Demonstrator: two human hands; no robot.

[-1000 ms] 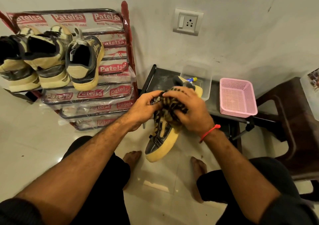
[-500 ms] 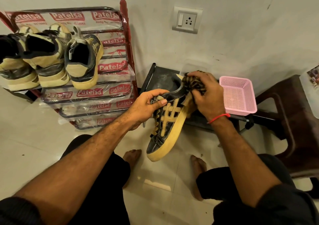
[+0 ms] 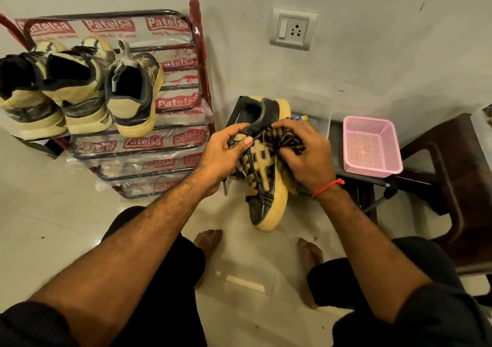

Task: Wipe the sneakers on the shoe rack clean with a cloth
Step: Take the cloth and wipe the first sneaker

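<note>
Above the pale tiled floor (image 3: 66, 227), between the person's knees, a black and tan sneaker (image 3: 266, 176) hangs toe-down with its heel raised toward the wall. The left hand (image 3: 226, 149) grips it at the laces and tongue, fingers curled over the collar and the thumb laid along the side panel. The right hand (image 3: 303, 155) bunches a striped brown cloth (image 3: 287, 140) and presses it against the sneaker's side just below the heel, fingers bent round the fabric. Half a second ago the cloth was up at the heel end and the side stripes lay bare; now it has come back down onto the upper, so the stroke reads as a back-and-forth rub along this flank, and I judge the wiping of this shoe to be mid-way, not finished. Three more sneakers (image 3: 80, 91) of like colouring stand heel-out on the top tier of the red shoe rack (image 3: 202, 80), whose bars are wrapped in printed plastic, and they seem to wait their turn. Behind the hands stands a low dark tabletop (image 3: 343, 144) with a pink plastic basket (image 3: 371, 144) on it.
</note>
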